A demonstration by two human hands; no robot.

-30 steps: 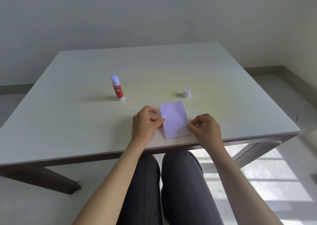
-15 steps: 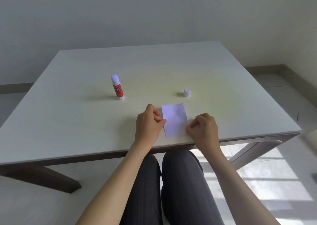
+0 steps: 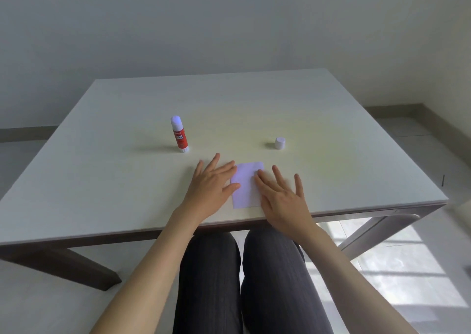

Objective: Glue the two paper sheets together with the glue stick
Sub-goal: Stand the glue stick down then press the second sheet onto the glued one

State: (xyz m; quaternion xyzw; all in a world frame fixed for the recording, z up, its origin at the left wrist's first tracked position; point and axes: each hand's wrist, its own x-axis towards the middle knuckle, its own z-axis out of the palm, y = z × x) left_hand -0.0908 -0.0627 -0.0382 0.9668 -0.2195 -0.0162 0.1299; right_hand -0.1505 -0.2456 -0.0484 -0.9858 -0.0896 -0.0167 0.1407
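Paper sheets (image 3: 246, 186) lie stacked flat near the worktop's (image 3: 331, 119) front edge; only one outline shows, so they look aligned. Your left hand (image 3: 213, 184) and right hand (image 3: 281, 196) are both spread flat, fingers apart, gripping nothing, one on each side edge — likely pressing the bond down. Glue stick (image 3: 179, 135) stands uncapped, back-left; its cap (image 3: 279, 143) sits back-right, both clear of the press zone.
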